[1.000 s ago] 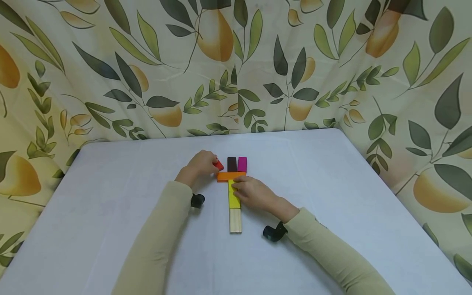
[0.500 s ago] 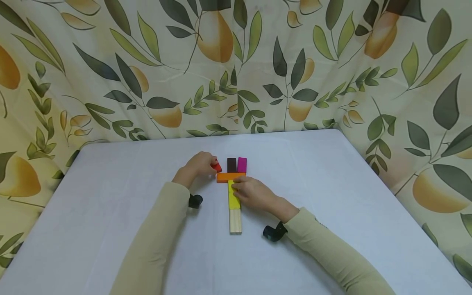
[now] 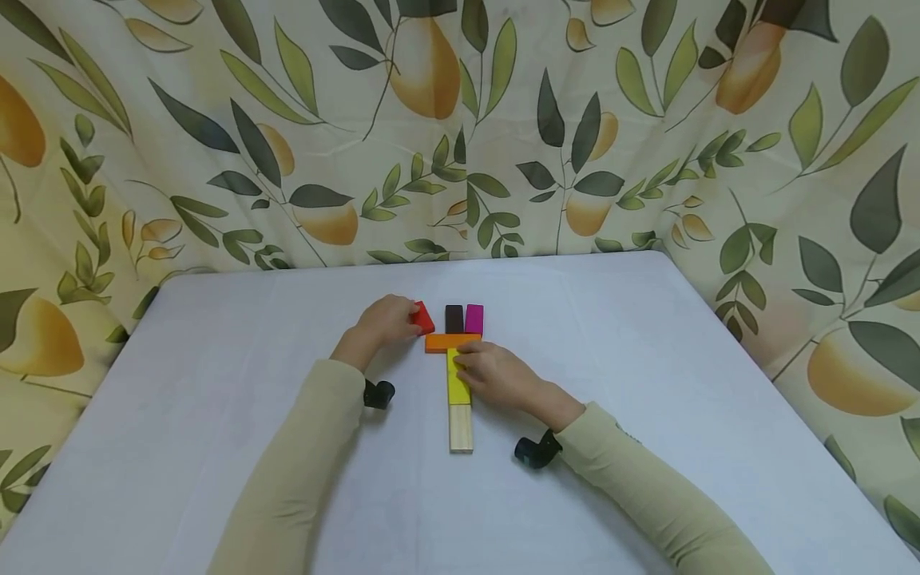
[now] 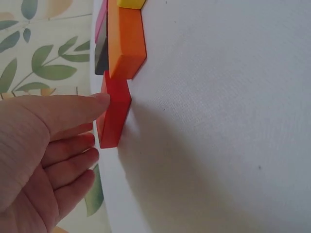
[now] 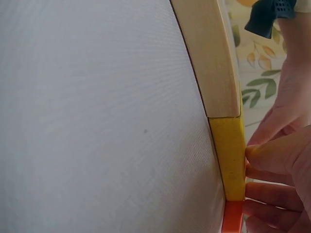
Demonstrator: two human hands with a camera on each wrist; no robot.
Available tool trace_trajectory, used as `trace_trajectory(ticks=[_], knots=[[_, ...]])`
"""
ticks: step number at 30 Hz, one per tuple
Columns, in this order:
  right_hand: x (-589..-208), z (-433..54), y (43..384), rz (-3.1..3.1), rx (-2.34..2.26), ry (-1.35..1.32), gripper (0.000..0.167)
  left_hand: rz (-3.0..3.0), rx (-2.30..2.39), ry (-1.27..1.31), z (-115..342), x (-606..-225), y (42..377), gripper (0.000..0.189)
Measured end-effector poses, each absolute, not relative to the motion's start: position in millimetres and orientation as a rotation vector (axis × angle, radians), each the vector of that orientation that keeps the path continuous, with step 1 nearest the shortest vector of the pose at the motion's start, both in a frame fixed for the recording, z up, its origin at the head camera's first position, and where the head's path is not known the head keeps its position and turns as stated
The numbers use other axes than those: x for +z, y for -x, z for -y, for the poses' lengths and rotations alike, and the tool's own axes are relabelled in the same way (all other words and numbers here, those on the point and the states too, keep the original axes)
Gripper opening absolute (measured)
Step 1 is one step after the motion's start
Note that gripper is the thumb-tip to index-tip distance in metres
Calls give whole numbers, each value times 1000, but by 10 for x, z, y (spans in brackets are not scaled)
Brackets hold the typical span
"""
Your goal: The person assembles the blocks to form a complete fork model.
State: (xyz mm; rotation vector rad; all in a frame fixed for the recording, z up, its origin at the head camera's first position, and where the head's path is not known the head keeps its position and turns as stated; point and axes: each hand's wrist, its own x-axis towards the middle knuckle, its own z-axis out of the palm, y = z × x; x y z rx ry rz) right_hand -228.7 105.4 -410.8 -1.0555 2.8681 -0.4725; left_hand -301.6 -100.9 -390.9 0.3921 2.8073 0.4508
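Observation:
My left hand [image 3: 386,321] pinches a red block [image 3: 424,318] that lies slanted near the left end of an orange block [image 3: 438,343]. In the left wrist view the thumb lies over the red block's upper edge, and one of its ends meets the orange block's corner. My right hand [image 3: 503,377] rests its thumb and fingertips on the top of a yellow block [image 5: 231,155], with other fingertips over the orange one. A plain wooden block [image 3: 461,431] continues the line below the yellow block. Black [image 3: 454,319] and magenta [image 3: 474,319] blocks stand beyond the orange block.
A white cloth [image 3: 611,343] covers the table. Behind and beside it hangs a curtain [image 3: 460,120] printed with leaves and fruit. Black wrist cameras [image 3: 537,451] hang under both sleeves.
The left hand has drawn back slightly left and the red block has turned, showing more of its top. My right hand stays in place on the yellow block.

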Motion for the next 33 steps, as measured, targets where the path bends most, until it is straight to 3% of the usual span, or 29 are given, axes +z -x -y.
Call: trace_trajectory(ticks=[4, 33], knots=[[-4107, -1058, 2296, -2867, -479, 1064, 30, -2813, 457, -394, 1006, -3930, 3024, 36], [-4115, -1057, 2302, -2860, -472, 1059, 31, -2729, 634, -529, 1057, -4032, 3072, 41]])
